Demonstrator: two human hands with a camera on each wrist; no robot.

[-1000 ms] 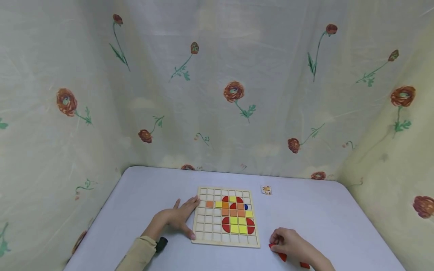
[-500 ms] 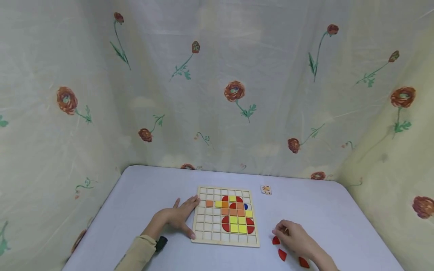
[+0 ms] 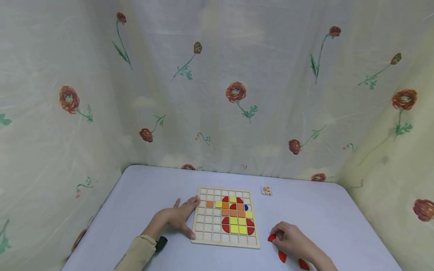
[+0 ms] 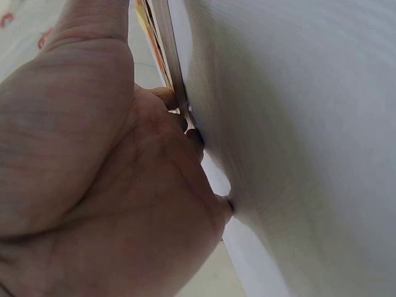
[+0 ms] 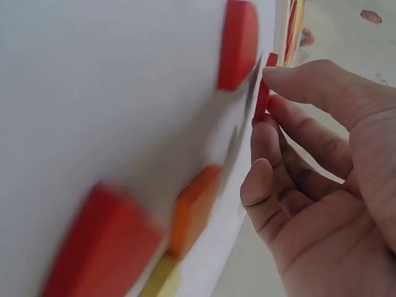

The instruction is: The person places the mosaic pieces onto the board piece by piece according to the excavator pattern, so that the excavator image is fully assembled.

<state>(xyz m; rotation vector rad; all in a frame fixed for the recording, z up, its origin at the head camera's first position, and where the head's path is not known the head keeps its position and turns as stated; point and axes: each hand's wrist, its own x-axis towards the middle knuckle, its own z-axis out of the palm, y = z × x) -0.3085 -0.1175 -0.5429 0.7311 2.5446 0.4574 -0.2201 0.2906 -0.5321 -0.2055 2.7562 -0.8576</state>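
Observation:
A wooden grid board (image 3: 217, 228) lies on the table, partly filled with red, yellow and orange pieces and a small blue one. My left hand (image 3: 179, 217) is spread along its left edge, thumb near the lower left corner. In the left wrist view the fingertips (image 4: 197, 137) touch down beside the board's side. To the right of the board, my right hand (image 3: 289, 238) pinches a red quarter-circle piece (image 3: 271, 238) between thumb and fingers. The right wrist view shows that piece (image 5: 267, 93) on edge, close over the table.
Two more red pieces lie near the right hand, one red piece (image 3: 282, 256) below it and another red piece (image 3: 304, 264) by the wrist. The right wrist view adds an orange block (image 5: 197, 207) and a yellow block (image 5: 162, 278). A small picture card (image 3: 266, 191) lies behind.
The right hand has left the nearer red piece on the table, moved up slightly, and now pinches the red piece above it, which has shifted left. The left hand stays in place.

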